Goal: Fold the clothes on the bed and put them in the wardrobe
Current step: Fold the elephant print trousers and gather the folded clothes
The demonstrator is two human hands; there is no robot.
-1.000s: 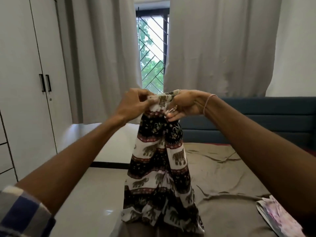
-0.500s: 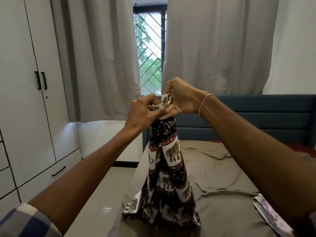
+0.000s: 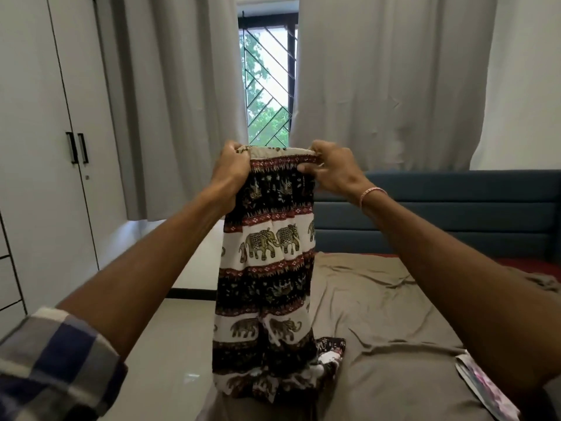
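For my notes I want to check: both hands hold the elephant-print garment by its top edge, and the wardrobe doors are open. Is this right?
No: the head view shows the wardrobe doors closed. The left hand and right hand do hold the elephant-print garment by its top edge.

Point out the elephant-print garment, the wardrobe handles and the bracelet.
elephant-print garment (image 3: 267,247): head view, on the white elephant band near its top.
wardrobe handles (image 3: 71,147): head view, on the left black handle.
bracelet (image 3: 372,193): head view, on the strand across the right wrist.
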